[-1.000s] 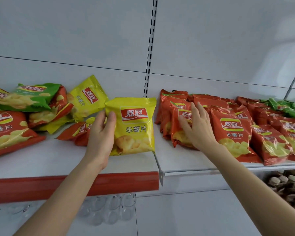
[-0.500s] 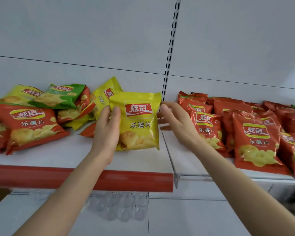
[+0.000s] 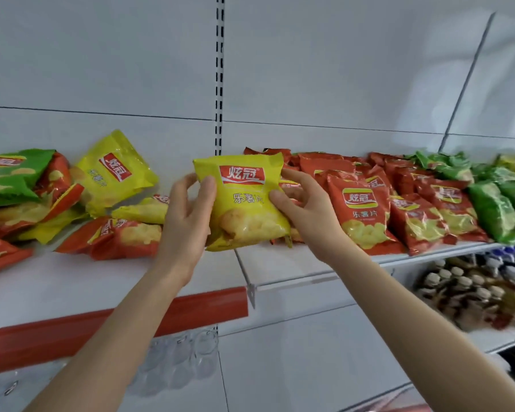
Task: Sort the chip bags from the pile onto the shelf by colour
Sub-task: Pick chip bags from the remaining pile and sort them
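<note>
Head view: at the centre of the frame, a yellow chip bag [image 3: 247,203] is held upright between both hands, over the joint of the two shelf boards. The left hand [image 3: 188,221] grips its left edge, thumb in front; the right hand [image 3: 306,212] grips its right edge. A mixed pile [image 3: 72,200] lies on the left shelf [image 3: 72,281]; red bags [image 3: 369,206] and then green bags [image 3: 494,200] line the right shelf.

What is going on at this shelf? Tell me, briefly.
A person is sorting chip bags. The left hand and right hand both grip one yellow chip bag, held upright above the shelf. A mixed pile lies to the left; red bags and then green bags stand grouped to the right.
</note>
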### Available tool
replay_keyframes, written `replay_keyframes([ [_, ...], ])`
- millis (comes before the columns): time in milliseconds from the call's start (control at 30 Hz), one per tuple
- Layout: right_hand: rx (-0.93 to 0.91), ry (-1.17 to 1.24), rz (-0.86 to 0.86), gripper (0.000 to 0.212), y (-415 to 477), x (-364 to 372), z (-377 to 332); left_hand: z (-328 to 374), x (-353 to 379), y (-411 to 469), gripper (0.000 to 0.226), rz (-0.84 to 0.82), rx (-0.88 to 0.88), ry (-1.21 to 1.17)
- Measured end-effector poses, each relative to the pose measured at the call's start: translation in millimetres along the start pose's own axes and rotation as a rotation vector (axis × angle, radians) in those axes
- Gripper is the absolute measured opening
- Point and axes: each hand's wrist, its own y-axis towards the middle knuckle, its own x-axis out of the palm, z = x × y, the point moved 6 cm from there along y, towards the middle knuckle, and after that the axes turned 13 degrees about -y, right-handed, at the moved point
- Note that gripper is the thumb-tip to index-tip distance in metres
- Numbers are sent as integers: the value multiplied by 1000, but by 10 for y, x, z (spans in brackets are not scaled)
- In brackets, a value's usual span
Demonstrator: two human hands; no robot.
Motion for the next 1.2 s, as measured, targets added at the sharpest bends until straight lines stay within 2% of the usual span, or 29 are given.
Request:
replay_keyframes([
  [100,17,-19,120,36,-46,-330,42,-64,306,-120,51,-177,-11,89],
  [167,29,-49,167,33,-99,-571,60,-138,548,-174,58,-274,11,105],
  [300,93,-43,247,27,-250,-1247,189,-326,1226,-246,49,-440,73,34],
  [467,174,-127,397,18,-521,-2382,457,-738,2359,-548,38,-630,40,-32],
  [667,278,-233,547,25,-970,-4173,945,-1238,4061,-1158,44,-806,77,-7],
  [800,366,-362,603,37,-1202,-5357,1287,-1638,5177,-1517,59,-883,122,145],
  [1000,421,-459,732,35,-1327,-6747,1939,-2275,6585,-1842,68,-1011,190,395],
  [1200,398,-564,788,36,-848,-7793,2705,-2976,7658,-1706,72,-989,295,615],
])
